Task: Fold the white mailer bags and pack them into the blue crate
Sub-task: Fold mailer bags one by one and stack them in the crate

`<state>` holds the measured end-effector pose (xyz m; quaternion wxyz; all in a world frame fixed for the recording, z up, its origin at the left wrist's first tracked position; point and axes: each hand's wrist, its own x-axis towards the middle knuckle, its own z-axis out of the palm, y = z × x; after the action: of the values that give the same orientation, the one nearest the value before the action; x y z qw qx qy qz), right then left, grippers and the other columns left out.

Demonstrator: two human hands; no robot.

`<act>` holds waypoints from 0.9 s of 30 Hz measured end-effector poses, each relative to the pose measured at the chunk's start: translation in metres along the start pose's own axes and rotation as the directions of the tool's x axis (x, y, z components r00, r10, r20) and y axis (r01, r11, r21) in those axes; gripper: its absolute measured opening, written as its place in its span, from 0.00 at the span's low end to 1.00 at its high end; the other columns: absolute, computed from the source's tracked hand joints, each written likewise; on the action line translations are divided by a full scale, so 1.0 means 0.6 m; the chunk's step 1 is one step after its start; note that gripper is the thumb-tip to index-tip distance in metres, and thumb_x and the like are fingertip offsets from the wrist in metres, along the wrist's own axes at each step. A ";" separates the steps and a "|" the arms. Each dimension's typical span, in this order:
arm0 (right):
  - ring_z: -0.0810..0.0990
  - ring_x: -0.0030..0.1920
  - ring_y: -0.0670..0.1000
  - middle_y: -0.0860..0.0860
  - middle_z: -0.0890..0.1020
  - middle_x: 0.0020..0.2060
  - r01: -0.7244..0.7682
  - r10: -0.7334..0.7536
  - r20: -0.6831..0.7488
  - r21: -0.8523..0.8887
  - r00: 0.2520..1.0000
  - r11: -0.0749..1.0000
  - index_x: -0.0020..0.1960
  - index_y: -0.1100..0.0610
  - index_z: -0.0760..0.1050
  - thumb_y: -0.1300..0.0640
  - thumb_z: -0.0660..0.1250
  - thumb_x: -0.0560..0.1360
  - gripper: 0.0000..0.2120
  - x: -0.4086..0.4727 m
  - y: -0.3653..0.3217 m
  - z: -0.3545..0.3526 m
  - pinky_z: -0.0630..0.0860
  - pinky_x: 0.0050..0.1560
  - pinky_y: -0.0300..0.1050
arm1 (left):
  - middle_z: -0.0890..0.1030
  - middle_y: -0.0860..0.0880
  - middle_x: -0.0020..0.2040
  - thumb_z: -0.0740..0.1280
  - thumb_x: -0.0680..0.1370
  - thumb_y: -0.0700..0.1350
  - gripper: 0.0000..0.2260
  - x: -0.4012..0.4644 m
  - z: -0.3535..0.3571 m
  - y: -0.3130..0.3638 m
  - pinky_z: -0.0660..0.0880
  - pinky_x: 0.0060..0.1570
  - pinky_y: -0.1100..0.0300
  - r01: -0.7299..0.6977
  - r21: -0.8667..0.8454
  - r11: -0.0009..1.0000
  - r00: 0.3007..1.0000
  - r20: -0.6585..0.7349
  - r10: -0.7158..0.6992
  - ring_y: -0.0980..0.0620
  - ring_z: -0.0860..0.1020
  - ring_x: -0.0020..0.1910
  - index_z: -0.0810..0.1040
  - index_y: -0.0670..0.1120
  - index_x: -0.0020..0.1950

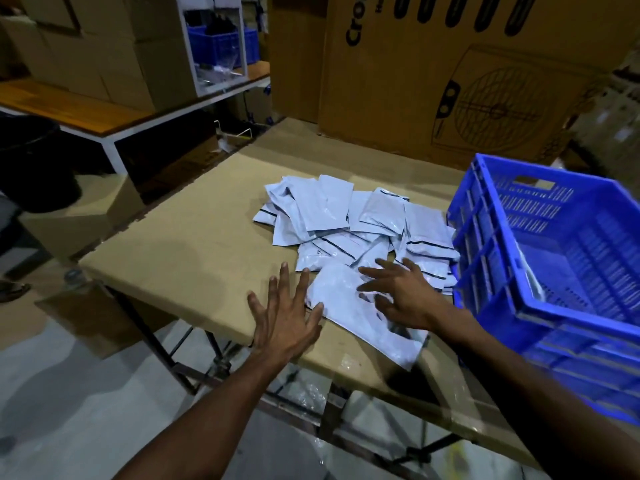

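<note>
Both hands are released with spread fingers: the left hand [284, 318] lies on the table [194, 237] and the right hand [403, 296] presses the near mailer bag [349, 306], left of the blue crate [491, 265].

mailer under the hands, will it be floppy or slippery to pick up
Probably floppy: the mailer looks thin and wrinkled, lying flat on the table. Likely slippery too, since its surface shines. Seems light; the right hand rests spread on it.
</note>
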<state>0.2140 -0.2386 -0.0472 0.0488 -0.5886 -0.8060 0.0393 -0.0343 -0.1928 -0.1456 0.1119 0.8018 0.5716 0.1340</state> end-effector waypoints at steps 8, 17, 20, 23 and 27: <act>0.45 0.80 0.53 0.52 0.49 0.81 -0.160 0.156 0.145 0.017 0.977 0.987 0.81 0.53 0.50 0.39 0.36 0.76 0.36 -0.021 -0.084 0.153 0.37 0.75 0.62 | 0.63 0.43 0.80 0.50 0.81 0.57 0.29 0.001 -0.012 0.006 0.55 0.70 0.26 -0.122 0.006 0.992 0.990 -0.070 0.122 0.42 0.62 0.78 0.68 0.45 0.77; 0.57 0.79 0.52 0.52 0.60 0.79 -0.148 0.168 -0.053 0.265 0.984 0.953 0.80 0.58 0.55 0.45 0.42 0.81 0.31 -0.024 -0.104 0.179 0.53 0.78 0.52 | 0.70 0.45 0.75 0.46 0.84 0.59 0.30 0.006 0.011 0.057 0.59 0.72 0.58 -0.191 -0.299 0.935 0.968 0.103 0.230 0.48 0.68 0.73 0.61 0.44 0.80; 0.57 0.79 0.51 0.51 0.61 0.78 -0.213 0.227 -0.105 0.125 0.968 0.969 0.80 0.57 0.57 0.44 0.43 0.82 0.30 -0.039 -0.098 0.189 0.54 0.77 0.53 | 0.65 0.45 0.79 0.31 0.79 0.64 0.40 0.009 0.024 0.052 0.51 0.78 0.54 -0.326 -0.051 0.944 0.937 0.115 0.329 0.48 0.61 0.78 0.60 0.43 0.80; 0.62 0.77 0.52 0.52 0.65 0.77 -0.290 0.293 -0.099 0.047 0.951 0.956 0.78 0.56 0.62 0.43 0.43 0.83 0.30 -0.048 -0.087 0.188 0.56 0.75 0.55 | 0.56 0.50 0.82 0.23 0.76 0.65 0.44 0.006 0.023 0.051 0.46 0.79 0.48 -0.366 0.090 0.926 0.923 0.159 0.349 0.49 0.53 0.81 0.56 0.47 0.82; 0.60 0.77 0.56 0.50 0.62 0.78 -0.340 0.339 -0.053 -0.005 0.939 0.940 0.79 0.49 0.61 0.37 0.38 0.82 0.32 -0.066 -0.070 0.187 0.56 0.75 0.60 | 0.50 0.54 0.83 0.31 0.77 0.63 0.36 0.007 0.022 0.040 0.45 0.78 0.45 -0.367 0.174 0.914 0.918 0.228 0.325 0.47 0.47 0.82 0.52 0.53 0.83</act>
<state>0.1724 -0.2894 -0.1546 0.0578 -0.7198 -0.6912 0.0262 -0.0071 -0.1966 -0.1498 0.0550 0.9070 0.4174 0.0111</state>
